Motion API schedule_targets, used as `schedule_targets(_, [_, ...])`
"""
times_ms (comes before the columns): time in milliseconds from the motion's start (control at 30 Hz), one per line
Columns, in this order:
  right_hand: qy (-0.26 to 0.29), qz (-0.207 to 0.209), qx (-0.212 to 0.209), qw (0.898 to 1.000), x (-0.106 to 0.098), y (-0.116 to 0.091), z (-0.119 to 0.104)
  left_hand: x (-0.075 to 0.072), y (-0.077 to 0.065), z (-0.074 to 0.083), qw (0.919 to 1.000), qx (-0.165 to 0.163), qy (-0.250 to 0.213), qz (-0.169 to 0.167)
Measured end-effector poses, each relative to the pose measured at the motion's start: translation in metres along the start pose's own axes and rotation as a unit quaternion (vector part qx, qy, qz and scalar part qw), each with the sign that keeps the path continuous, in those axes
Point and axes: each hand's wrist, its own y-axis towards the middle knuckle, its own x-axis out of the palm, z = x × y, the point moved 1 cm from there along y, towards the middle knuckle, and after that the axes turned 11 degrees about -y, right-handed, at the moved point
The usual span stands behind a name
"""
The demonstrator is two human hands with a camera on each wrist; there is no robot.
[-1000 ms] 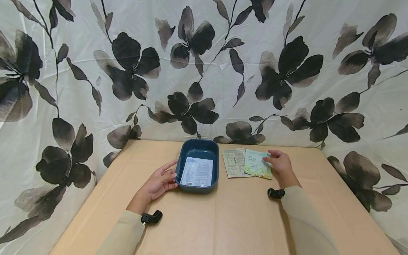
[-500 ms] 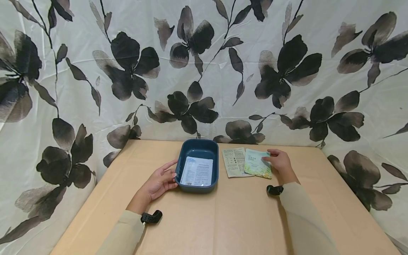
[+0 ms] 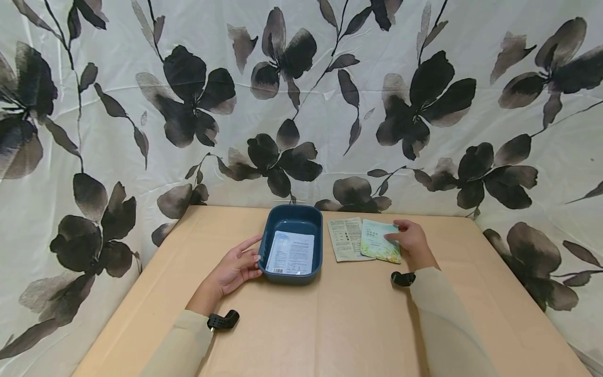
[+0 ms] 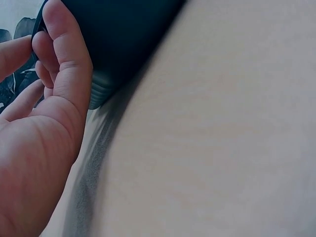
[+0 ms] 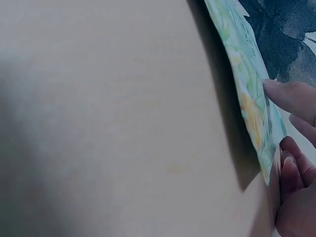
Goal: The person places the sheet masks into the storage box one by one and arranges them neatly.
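Note:
A dark blue plastic tub (image 3: 294, 278) stands at the middle of the table, with a pale blue printed packet (image 3: 291, 253) lying flat inside. My left hand (image 3: 238, 268) holds the tub's left side; in the left wrist view the thumb (image 4: 66, 54) lies against its wall at the rim. To the right, my right hand (image 3: 412, 242) pinches the right edge of a light green packet (image 3: 379, 241) with a yellow flower print. This packet overlaps a grey-green printed packet (image 3: 347, 240) on the table. In the right wrist view, the green packet's near edge is raised above its shadow.
The light wooden-coloured table (image 3: 315, 330) runs back to a white curtain (image 3: 348, 125) with dark flowers, close behind the tub. Black straps with cameras sit on both wrists, below light beige sleeves (image 3: 447, 319).
My right wrist has shifted slightly left and away, with the fingers still at the green packet's edge. The left hand and the tub look the same.

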Motion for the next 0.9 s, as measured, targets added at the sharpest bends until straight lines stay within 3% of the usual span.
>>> schedule_targets(900, [0.004, 0.002, 0.013, 1.000, 0.0037, 0.0002, -0.0034, -0.0015, 0.0007, 0.0001, 1.0000, 0.001, 0.005, 0.000])
